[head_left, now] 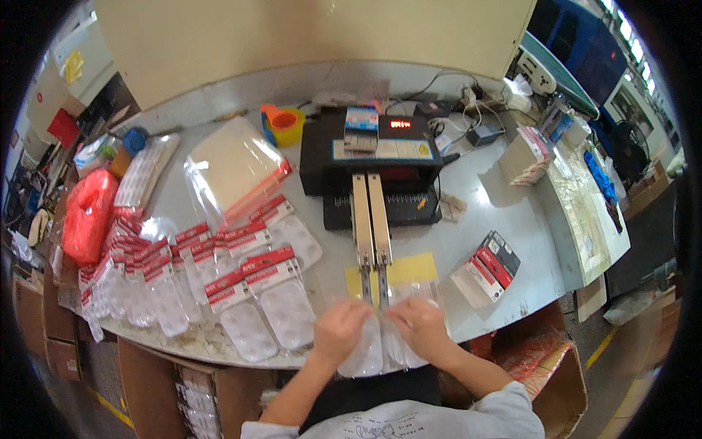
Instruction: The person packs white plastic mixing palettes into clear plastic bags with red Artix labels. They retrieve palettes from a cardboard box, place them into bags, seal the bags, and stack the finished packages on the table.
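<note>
A black twin stapling machine with a lit red display stands in front of me. Two long metal magazines reach from it toward me, narrow rails showing at their near ends. My left hand is pinched closed just left of the rail ends. Mirroring it on the right, my right hand is also pinched, its fingertips close to the right rail. What either pinch holds is too small to make out. Beneath the hands lie clear plastic blister packs, and a yellow sheet lies under the rails.
Several blister packs with red-and-white header cards spread across the left side. Behind them are a plastic bag of cards, a red bag and a yellow cup. Loose cards and a card stack lie right.
</note>
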A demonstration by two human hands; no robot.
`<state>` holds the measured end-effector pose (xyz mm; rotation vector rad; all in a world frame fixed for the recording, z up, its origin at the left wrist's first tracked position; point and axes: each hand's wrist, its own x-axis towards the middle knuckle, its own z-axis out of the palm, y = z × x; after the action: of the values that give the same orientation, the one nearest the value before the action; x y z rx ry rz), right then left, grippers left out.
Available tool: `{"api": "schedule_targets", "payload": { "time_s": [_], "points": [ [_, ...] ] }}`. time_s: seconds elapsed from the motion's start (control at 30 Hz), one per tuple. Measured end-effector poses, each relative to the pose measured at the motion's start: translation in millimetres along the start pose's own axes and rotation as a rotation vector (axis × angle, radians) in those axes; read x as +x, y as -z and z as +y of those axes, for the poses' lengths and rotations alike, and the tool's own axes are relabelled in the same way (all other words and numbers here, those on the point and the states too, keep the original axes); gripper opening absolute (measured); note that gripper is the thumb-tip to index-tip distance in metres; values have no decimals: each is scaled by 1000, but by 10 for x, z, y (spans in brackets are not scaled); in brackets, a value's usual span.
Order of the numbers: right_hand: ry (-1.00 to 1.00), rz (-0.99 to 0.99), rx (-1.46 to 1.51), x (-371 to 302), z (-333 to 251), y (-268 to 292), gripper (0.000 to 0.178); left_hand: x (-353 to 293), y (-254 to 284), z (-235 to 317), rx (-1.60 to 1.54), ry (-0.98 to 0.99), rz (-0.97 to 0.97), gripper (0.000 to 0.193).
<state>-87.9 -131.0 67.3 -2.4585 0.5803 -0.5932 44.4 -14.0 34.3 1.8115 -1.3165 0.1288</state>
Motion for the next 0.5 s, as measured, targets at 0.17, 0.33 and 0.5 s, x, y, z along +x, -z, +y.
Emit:
{"api": "schedule_targets", "payload": {
  "time_s": [0.17, 0.33, 0.5],
  "points": [
    [80, -86, 45, 469, 28, 281, 10, 134, 296, 150, -20, -12, -25, 13],
    [256, 390, 53, 2238, 505, 56, 8, 1582, 214, -560, -11, -115, 262, 15],
    [136, 363, -189, 2948, 732, -249, 11, 2642, -286, -1275, 73, -134, 185, 22]
  ]
}}
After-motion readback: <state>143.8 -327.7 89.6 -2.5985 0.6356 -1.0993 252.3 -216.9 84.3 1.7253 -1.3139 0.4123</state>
